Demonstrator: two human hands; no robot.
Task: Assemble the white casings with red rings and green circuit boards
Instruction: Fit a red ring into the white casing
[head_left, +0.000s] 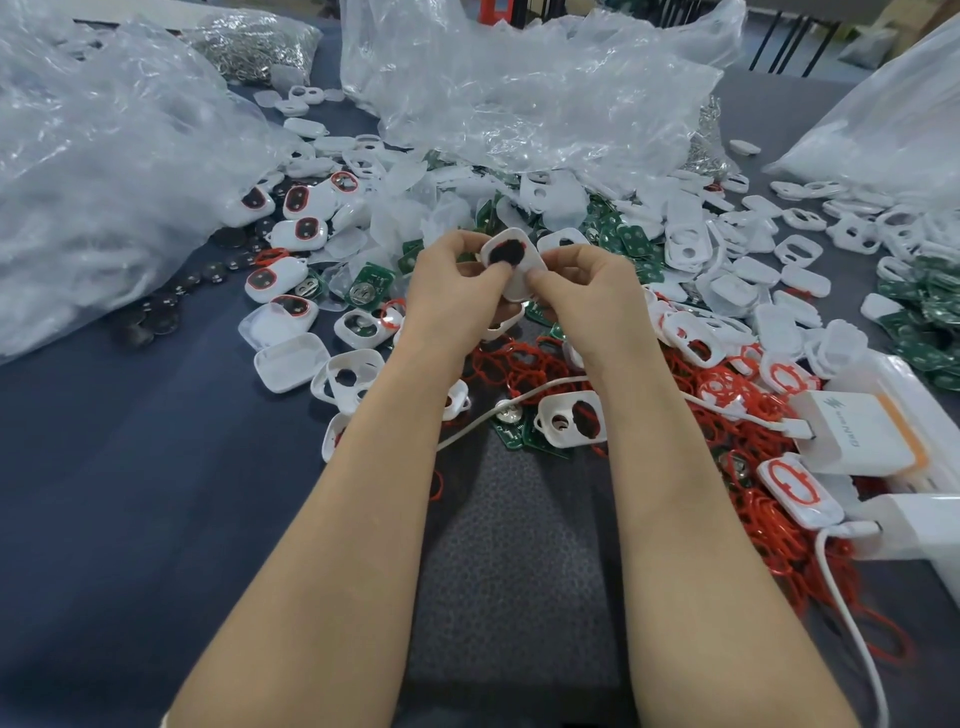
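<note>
Fingers of the left hand (457, 280) and right hand (582, 286) pinch one white casing (511, 260) above the red rings (524, 364).

A dark blue-grey cloth covers the surface (130, 467), with a textured grey mat (519, 545) at its near edge. Thin black metal legs (815, 47) stand beyond the far edge. The light is soft and even.
</note>
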